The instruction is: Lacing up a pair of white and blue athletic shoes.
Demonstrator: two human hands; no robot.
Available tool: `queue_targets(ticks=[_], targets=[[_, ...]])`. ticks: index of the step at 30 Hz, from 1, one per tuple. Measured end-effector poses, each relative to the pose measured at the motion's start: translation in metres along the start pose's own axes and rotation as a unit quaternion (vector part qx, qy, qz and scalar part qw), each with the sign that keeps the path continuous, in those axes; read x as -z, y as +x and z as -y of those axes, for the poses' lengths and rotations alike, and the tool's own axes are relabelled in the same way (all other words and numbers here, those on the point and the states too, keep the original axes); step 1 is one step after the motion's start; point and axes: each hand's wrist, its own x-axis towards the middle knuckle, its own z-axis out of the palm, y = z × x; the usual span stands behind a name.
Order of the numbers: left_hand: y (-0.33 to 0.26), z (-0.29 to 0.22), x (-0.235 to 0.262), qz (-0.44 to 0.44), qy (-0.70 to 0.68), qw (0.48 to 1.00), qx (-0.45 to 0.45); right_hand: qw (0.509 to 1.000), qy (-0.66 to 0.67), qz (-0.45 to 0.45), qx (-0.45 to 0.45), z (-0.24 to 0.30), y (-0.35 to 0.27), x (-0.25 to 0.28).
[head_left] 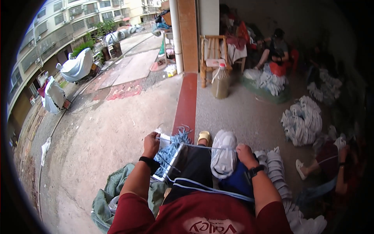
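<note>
My left hand (152,144) is closed on one end of a pale blue lace, held out to the left at the height of my knees. The lace (198,146) runs taut to the right and crosses a bundle of white shoe uppers (223,160) by my right knee. My right hand (246,155) is closed at the bundle's right side, gripping the lace there; its fingertips are partly hidden. Beneath my left wrist, a white-framed rack (173,162) carries many loose blue laces (163,156). More light blue laces (210,188) lie across my lap.
A column of stacked white uppers (276,171) stands right of my arm. A green sack (117,181) lies at lower left. Ahead are a large plastic jug (220,84), a bamboo chair (212,50) and a heap of uppers (302,121). Other people (277,48) sit at the right.
</note>
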Motion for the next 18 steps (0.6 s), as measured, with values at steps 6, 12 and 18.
queue_targets(ticks=[6, 12, 18], targets=[[0.029, 0.032, 0.018, -0.037, -0.139, 0.986, 0.082, 0.987, -0.154, 0.000, 0.039, -0.030, -0.014, 0.024], [0.043, 0.033, 0.073, -0.056, -0.254, 0.959, 0.113, 0.960, -0.272, 0.034, -0.057, -0.074, -0.074, 0.116], [0.049, 0.052, 0.122, -0.094, -0.264, 0.953, 0.116, 0.874, -0.461, -0.058, -0.141, -0.218, -0.235, 0.250]])
